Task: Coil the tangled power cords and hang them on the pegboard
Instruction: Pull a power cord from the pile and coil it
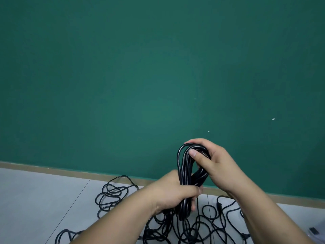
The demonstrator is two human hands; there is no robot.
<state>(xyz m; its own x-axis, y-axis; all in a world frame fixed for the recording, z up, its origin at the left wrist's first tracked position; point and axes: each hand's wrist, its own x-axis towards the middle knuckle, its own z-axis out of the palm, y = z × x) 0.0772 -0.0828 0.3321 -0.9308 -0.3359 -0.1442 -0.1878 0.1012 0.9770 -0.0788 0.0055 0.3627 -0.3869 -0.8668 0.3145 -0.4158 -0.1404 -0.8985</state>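
Two bare hands hold a coiled black power cord (184, 164) upright in front of a plain green wall (158, 67). The left hand (174, 191) has its grip closed round the lower part of the coil, thumb across the front and most fingers hidden behind the strands. The right hand (218, 166) has its grip curled over the top of the coil, thumb pressed on the front of the loops and fingertips largely out of sight behind them. The coil's lower end passes behind the left hand and blends into a tangle of black cords (207, 224) on the grey tiled floor (35, 199), so where it ends cannot be told. Both forearms cover part of that tangle, and the picture's bottom edge cuts it off. A looser bunch of loops (112, 194) lies to the left, near the tan baseboard (52, 169). A small dark object (314, 230) at the lower right edge is too cropped to identify. Bare floor stretches left of the cords, and the wall fills everything above the hands.
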